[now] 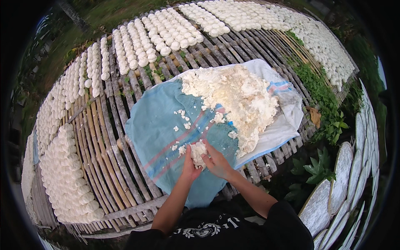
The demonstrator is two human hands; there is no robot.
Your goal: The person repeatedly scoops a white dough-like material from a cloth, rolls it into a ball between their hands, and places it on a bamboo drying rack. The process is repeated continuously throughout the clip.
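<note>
Between my two hands is a lump of white, crumbly dough-like mash (198, 153). My left hand (190, 166) cups its left side, and my right hand (217, 161) presses on it from the right with the thumb on top. Under them spreads a blue-green woven sack (166, 112) with pink and blue stripes. A large heap of the same off-white mash (233, 100) lies beyond and to the right, partly on a white sack (287, 121). Small crumbs (182, 116) are scattered on the blue-green cloth.
A bamboo slat rack (112, 141) carries the sacks. Rows of round white patties (166, 33) stand along its far side, with more stacked patties (68, 179) at the left. Green vines (312, 83) grow through the right side. Pale oval boards (341, 171) lean at the lower right.
</note>
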